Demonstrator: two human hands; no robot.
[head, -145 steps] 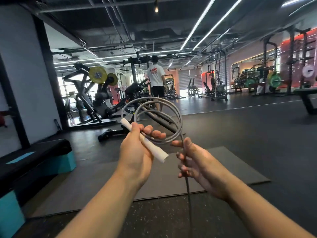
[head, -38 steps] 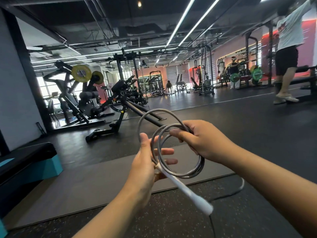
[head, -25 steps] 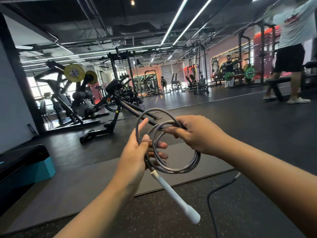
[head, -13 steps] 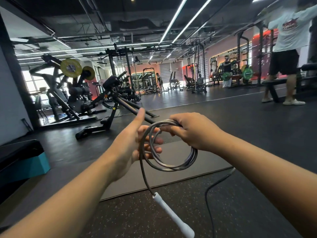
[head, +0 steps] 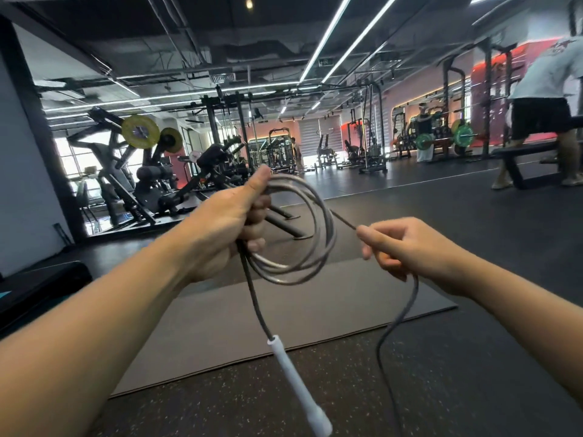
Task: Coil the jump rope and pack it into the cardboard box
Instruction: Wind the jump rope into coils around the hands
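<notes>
Left hand (head: 225, 230) raised mid-frame, fist clenched round several gray loops of the jump rope (head: 303, 234), thumb up on top. Right hand (head: 407, 247) lower and to the right, fingertips pinching a straight run of rope leading off the coil; loose rope drops from it to the floor (head: 441, 389). White handle (head: 296, 380) dangles below the left fist on a short length. Gray mat (head: 284, 313) on the floor beneath. Weight machine (head: 142, 171) behind left, another person (head: 545, 99) by a bench far right. Coil sits between both hands, touching the left.
</notes>
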